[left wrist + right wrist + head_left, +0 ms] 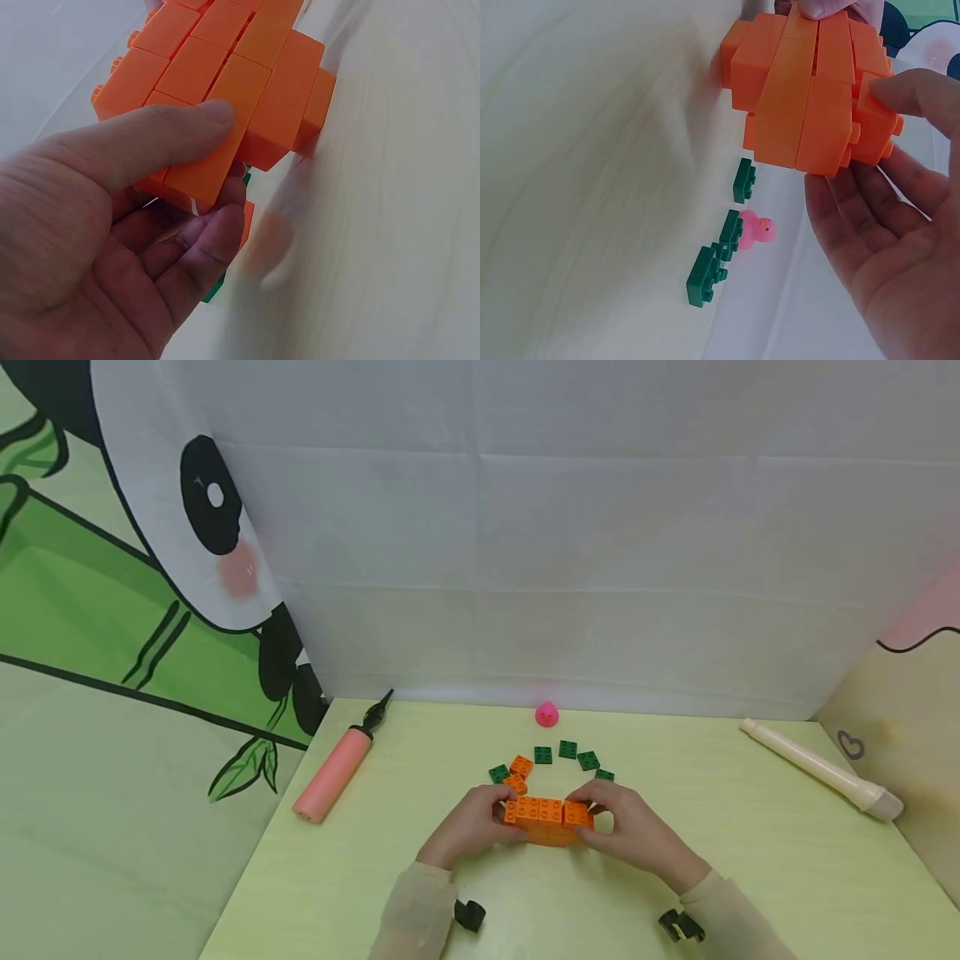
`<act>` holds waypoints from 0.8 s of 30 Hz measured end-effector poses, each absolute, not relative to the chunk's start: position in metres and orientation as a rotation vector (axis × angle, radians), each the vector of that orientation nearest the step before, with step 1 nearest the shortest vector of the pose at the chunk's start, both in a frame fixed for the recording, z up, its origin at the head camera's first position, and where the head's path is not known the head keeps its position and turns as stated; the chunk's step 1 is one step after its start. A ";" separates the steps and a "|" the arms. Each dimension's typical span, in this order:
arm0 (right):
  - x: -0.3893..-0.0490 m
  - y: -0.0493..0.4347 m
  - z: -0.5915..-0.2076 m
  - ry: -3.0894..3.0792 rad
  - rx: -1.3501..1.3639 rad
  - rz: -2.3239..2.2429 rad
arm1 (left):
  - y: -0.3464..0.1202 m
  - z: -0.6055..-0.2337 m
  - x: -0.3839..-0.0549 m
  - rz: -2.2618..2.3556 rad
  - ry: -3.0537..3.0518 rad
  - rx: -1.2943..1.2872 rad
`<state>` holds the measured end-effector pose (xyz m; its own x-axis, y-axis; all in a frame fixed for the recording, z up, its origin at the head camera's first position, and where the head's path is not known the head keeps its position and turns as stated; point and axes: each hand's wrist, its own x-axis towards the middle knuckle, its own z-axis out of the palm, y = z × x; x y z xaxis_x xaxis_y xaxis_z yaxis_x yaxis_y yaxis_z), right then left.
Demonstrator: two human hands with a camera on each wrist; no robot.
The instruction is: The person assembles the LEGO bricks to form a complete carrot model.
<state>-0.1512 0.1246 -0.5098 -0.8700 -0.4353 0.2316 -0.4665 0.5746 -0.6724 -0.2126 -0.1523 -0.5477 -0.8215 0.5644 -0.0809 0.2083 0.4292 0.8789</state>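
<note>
An orange toy-brick build (543, 833), several layers high with a narrower bottom, is held between both hands over the table. My left hand (476, 818) grips its left end; in the left wrist view the thumb (172, 135) lies across the side bricks and the fingers are curled below. My right hand (630, 827) pinches an orange brick (871, 124) at the upper right end, which sits slightly out of line with its neighbours. Whether that brick is fully pressed down, I cannot tell. Two loose orange bricks (521, 766) lie just behind the build.
Several green bricks (567, 749) form a loose arc behind the hands. Beyond them sits a pink rubber duck (547, 714) near the back wall. A pink hand pump (333, 774) lies at the left, and a cream-coloured tube (821, 768) at the right.
</note>
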 end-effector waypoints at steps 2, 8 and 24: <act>-0.152 0.123 -0.508 -2.773 0.786 1.169 | -0.152 -0.547 -0.213 1.351 2.325 0.654; -0.154 0.118 -0.499 -2.818 0.786 0.996 | -0.152 -0.546 -0.212 1.351 2.325 0.653; -0.149 0.108 -0.490 -2.939 0.572 0.776 | -0.152 -0.549 -0.214 1.329 2.331 0.644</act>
<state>-0.1494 0.1082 -0.4903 -0.9303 -0.3392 0.1393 -0.3638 0.8058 -0.4672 -0.2143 -0.1515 -0.5493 -0.8228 0.5598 -0.0981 0.2006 0.4476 0.8715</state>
